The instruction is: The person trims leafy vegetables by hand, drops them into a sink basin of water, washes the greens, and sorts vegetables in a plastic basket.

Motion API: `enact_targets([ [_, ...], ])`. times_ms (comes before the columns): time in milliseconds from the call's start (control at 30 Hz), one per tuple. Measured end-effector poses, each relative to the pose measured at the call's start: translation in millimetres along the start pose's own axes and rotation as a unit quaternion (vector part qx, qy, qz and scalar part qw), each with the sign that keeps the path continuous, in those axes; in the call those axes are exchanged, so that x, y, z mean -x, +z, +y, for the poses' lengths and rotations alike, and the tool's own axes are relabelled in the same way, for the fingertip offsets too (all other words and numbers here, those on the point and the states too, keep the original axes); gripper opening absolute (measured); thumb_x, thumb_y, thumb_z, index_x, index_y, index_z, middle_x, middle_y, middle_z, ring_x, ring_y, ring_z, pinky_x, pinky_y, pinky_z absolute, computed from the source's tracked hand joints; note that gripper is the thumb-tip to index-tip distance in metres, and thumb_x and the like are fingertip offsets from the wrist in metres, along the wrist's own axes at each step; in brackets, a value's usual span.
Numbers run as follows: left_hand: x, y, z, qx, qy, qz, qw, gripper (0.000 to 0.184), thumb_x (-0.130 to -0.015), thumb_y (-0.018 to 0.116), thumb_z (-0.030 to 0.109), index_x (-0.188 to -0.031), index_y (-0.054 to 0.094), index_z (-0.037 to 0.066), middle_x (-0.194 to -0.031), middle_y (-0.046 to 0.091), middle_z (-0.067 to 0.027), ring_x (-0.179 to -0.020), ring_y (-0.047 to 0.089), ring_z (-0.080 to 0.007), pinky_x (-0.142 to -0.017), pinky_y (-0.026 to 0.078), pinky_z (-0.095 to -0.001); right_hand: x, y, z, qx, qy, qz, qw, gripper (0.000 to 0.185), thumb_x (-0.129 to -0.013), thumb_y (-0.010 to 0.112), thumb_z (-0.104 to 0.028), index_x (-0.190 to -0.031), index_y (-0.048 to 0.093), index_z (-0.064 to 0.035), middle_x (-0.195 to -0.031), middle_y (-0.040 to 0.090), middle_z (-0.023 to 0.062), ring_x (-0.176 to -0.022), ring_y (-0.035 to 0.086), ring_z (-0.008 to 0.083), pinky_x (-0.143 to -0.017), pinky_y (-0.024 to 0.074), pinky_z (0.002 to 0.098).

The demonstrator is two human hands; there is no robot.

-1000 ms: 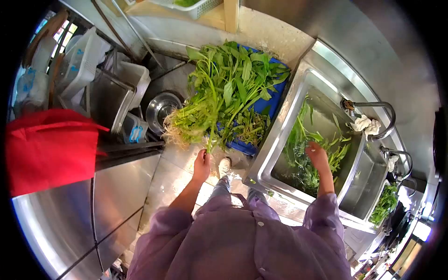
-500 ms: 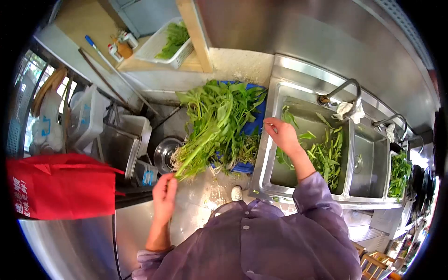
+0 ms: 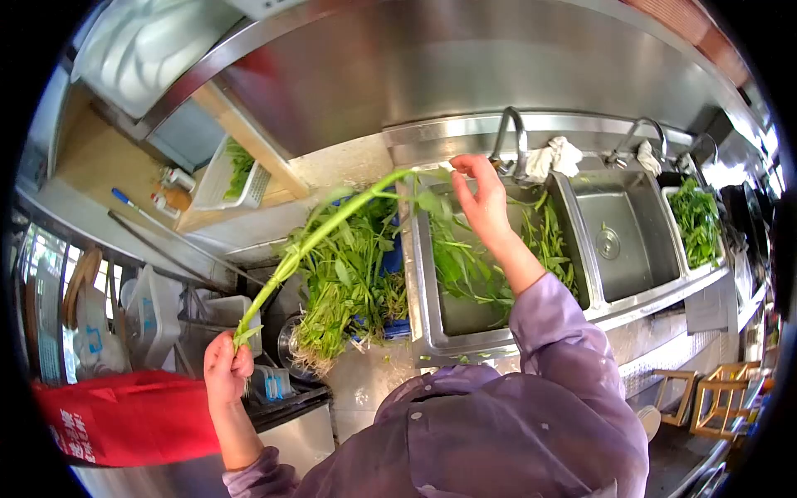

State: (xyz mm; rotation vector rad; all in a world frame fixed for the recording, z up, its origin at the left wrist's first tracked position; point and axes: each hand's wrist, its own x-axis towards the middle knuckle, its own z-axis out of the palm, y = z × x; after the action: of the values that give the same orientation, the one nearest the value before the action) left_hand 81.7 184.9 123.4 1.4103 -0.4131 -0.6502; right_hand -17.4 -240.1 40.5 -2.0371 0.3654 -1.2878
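A long, pale-green, leafy vegetable stalk (image 3: 336, 217) lay obliquely between the two hands, rising from the left hand (image 3: 228, 365) at lower left toward the right hand (image 3: 484, 203) at upper right. It passed above a heap of green leafy stems with pale, stringy roots (image 3: 336, 299), which rested on a flat blue surface (image 3: 397, 329). The stalk was arched, bending near its upper end, where a few leaves hung downward beside the right hand.

The left hand was closed, thumb against curled fingers, and pinched the lower end of the stalk; a small leaf stood out just above the grip. The right hand was partly open, its fingers bent and its thumb held apart from them, with the fingertips just beside the upper end of the stalk. Whether they touched it could not be told.

The right forearm reached over a rectangular stainless-steel sink basin (image 3: 465, 317), in which loose green leaves and cut stems (image 3: 552, 249) lay. A curved metal tap (image 3: 521, 137) stood behind the right hand, with a crumpled white cloth (image 3: 564, 156) near its base. A red fabric bag with white lettering (image 3: 137, 419) lay beside the left forearm, on the side away from the sink.
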Motion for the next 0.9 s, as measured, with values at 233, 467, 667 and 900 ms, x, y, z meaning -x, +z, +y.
enact_targets([
  [233, -28, 38, -16, 0.018, -0.053, -0.068, 0.996, 0.032, -0.089, 0.042, 0.028, -0.069, 0.042, 0.004, -0.048, 0.027, 0.0045, -0.038, 0.022, -0.0049, -0.036, 0.016, -0.0219, 27, -38, 24, 0.089, -0.111, -0.127, 0.982, 0.023, -0.068, 0.063, -0.015, -0.089, 0.055, -0.0087, -0.083, 0.055, 0.0076, -0.08, 0.051, 0.027, -0.07, 0.041, 0.0361],
  [467, -44, 63, -31, 0.023, -0.099, -0.069, 0.992, 0.031, -0.09, 0.039, 0.028, -0.071, 0.043, 0.004, -0.048, 0.027, 0.0048, -0.037, 0.022, -0.0049, -0.035, 0.016, -0.0219, 50, -55, 56, 0.064, 0.003, -0.17, 0.983, 0.017, -0.073, 0.06, -0.016, -0.085, 0.053, -0.0076, -0.081, 0.056, 0.0083, -0.076, 0.054, 0.0268, -0.066, 0.0432, 0.0353],
  [667, -66, 81, -59, 0.013, -0.121, -0.061, 0.991, 0.026, -0.089, 0.043, 0.026, -0.077, 0.047, 0.003, -0.05, 0.03, 0.0047, -0.039, 0.025, -0.0049, -0.035, 0.018, -0.0207, 66, -67, 114, -0.111, 0.18, -0.147, 0.966, 0.011, -0.079, 0.055, -0.012, -0.088, 0.056, -0.0048, -0.082, 0.058, 0.0059, -0.075, 0.056, 0.0197, -0.065, 0.0451, 0.0295],
  [900, -73, 86, -84, -0.065, -0.189, -0.059, 0.978, 0.028, -0.087, 0.046, 0.029, -0.076, 0.049, 0.003, -0.05, 0.031, 0.0061, -0.04, 0.025, -0.0032, -0.036, 0.017, -0.0197, 90, -96, 206, 0.087, 0.21, -0.129, 0.965, 0.022, -0.084, 0.046, -0.005, -0.104, 0.054, -0.0072, -0.098, 0.055, 0.0063, -0.092, 0.053, 0.0187, -0.078, 0.044, 0.0295],
])
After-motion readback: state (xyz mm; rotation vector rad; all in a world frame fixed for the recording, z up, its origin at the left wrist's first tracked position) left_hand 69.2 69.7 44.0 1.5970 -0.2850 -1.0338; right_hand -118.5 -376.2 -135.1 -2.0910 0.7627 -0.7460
